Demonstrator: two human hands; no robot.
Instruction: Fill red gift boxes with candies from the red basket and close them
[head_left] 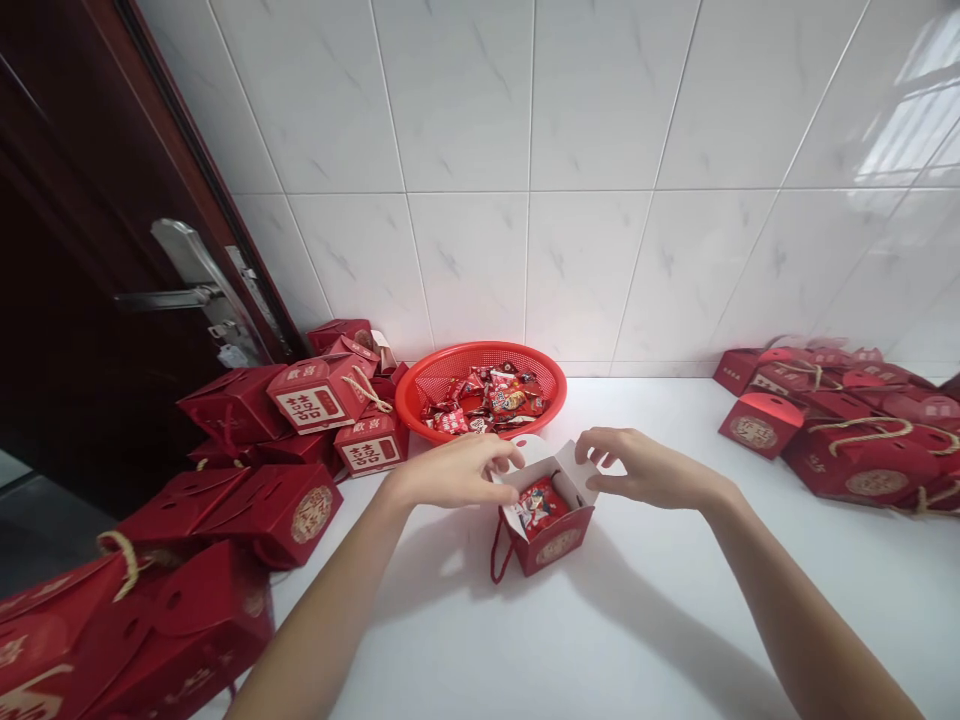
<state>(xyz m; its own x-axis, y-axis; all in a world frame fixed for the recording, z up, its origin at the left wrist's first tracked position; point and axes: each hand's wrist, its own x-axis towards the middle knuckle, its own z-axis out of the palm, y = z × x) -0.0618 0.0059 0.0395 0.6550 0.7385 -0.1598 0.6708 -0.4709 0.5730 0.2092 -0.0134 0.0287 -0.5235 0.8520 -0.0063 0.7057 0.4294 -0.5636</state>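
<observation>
A small red candy box (556,545) stands with its top flaps up on the white table, red-wrapped sweets (541,505) lying inside it. At its left side, my left hand (463,470) has thumb and fingers closed around the edge of a flap. My right hand (637,468) pinches the white inner side of the right flap (576,470). From the box's left side a dark red cord handle (499,550) hangs down to the tabletop. Just behind the box, a red plastic basket (409,400) holds many wrapped sweets (495,400).
Closed red gift boxes (311,395) are piled along the left, some with rope handles. More red boxes (862,450) lie stacked at the right. A tiled wall (585,270) rises behind the white table (660,620). A dark door with a metal handle (169,298) stands at left.
</observation>
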